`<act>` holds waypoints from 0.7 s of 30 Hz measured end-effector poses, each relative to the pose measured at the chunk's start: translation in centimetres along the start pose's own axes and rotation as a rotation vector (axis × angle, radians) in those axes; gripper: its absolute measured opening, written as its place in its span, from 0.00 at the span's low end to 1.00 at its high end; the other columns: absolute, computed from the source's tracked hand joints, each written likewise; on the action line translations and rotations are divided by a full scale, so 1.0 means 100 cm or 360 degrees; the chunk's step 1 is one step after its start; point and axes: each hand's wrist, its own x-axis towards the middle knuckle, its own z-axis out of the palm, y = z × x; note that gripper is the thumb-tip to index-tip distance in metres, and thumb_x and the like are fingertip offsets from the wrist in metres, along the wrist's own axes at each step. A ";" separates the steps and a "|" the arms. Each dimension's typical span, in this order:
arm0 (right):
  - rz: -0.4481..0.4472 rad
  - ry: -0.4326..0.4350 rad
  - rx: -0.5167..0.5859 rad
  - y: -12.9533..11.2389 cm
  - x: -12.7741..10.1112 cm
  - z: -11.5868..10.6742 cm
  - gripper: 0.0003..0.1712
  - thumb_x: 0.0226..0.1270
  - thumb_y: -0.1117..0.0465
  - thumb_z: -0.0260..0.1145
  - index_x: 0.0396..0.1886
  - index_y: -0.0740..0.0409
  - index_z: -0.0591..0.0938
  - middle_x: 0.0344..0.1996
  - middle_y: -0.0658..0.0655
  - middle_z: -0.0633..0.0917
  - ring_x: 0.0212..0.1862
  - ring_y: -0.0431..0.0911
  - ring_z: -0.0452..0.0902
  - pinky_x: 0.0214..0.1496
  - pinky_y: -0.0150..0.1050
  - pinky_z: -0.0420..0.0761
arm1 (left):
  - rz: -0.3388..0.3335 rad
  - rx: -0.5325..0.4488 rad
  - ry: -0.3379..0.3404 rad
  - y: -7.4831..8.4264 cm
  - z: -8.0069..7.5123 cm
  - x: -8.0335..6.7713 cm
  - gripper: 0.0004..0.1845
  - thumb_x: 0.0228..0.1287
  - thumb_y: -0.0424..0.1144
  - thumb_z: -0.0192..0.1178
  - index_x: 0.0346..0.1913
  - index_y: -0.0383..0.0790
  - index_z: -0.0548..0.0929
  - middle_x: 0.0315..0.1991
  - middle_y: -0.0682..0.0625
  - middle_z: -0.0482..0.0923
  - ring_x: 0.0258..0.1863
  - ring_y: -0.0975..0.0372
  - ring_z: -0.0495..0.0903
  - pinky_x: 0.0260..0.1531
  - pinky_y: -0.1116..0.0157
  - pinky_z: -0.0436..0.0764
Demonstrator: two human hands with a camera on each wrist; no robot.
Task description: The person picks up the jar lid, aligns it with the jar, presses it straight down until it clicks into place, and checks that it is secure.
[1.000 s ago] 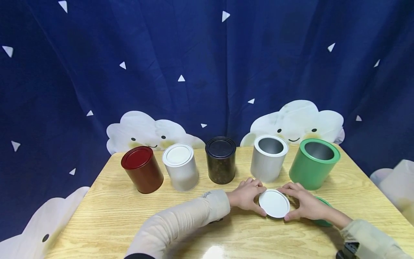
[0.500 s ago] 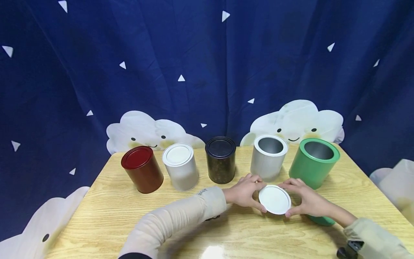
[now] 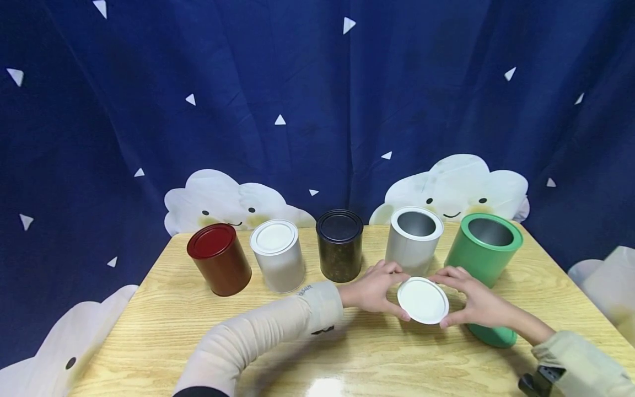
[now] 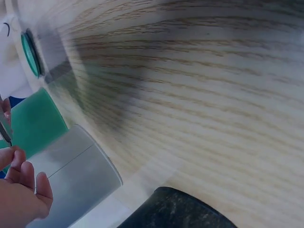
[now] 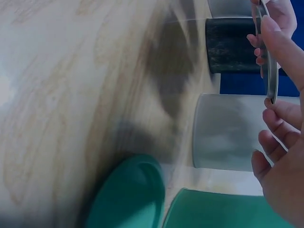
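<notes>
While both hands pinch the white lid (image 3: 423, 300) by its edge, it has come up off the table (image 3: 163, 325) and moved a bit toward the cans. The left hand (image 3: 373, 290) holds its left side, the right hand (image 3: 476, 303) its right side. Just behind the hands stands the open silver can (image 3: 413, 242), so the lid looks bound for it. By the right hand are the open green can (image 3: 483, 248) and the green lid (image 3: 491, 333).
</notes>
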 end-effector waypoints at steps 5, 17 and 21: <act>-0.0034 0.0014 -0.0001 -0.002 0.004 -0.008 0.43 0.25 0.49 0.81 0.48 0.60 0.78 0.42 0.48 0.74 0.45 0.35 0.62 0.38 0.40 0.72 | 0.0006 -0.0042 0.0050 0.003 -0.006 -0.001 0.41 0.42 0.59 0.68 0.60 0.44 0.72 0.52 0.52 0.67 0.49 0.64 0.63 0.47 0.72 0.63; -0.0075 0.0023 -0.0038 -0.006 0.014 -0.025 0.45 0.25 0.50 0.81 0.50 0.62 0.77 0.43 0.47 0.73 0.46 0.35 0.62 0.41 0.37 0.69 | 0.0026 -0.0170 0.0132 0.007 -0.025 -0.003 0.39 0.42 0.57 0.70 0.60 0.46 0.73 0.50 0.53 0.66 0.47 0.65 0.62 0.44 0.73 0.61; -0.0080 0.0015 -0.0038 -0.009 0.016 -0.029 0.46 0.26 0.49 0.80 0.51 0.62 0.77 0.43 0.47 0.73 0.46 0.34 0.61 0.40 0.37 0.70 | 0.0040 -0.0172 0.0141 0.006 -0.029 -0.002 0.40 0.41 0.57 0.70 0.59 0.45 0.73 0.49 0.53 0.67 0.46 0.65 0.62 0.43 0.74 0.61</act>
